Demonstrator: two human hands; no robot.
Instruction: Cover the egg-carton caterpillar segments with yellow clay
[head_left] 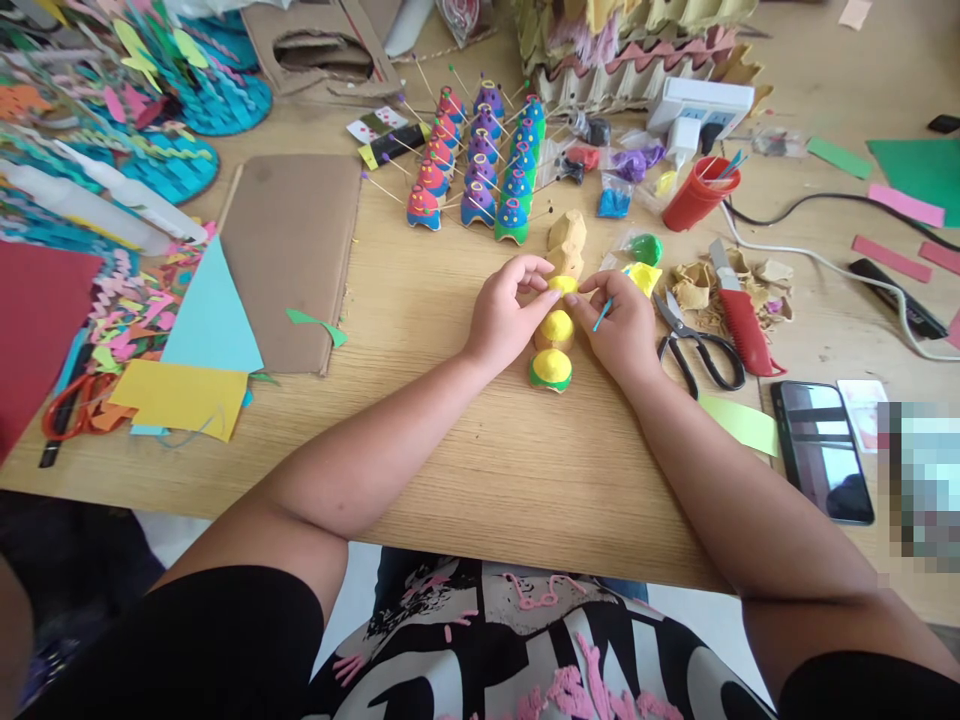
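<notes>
Nearest me on the table (480,490), the front bump (552,368) wears a yellow dome over green; the second bump (556,329) behind is yellow-topped. At the third, my left hand (504,312) pinches yellow clay (562,286) between thumb and fingertips. My right hand (622,328) presses its other side by thumb, a blue stick (602,315) gripped in its fingers. I'd smooth outward, lightly and evenly, sparing the shell beneath. Bare bumps (568,233) stand beyond.

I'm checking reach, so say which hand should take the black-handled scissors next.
Probably the right hand: the scissors lie close beside it, though it holds a blue stick. The left hand is farther off.
</notes>
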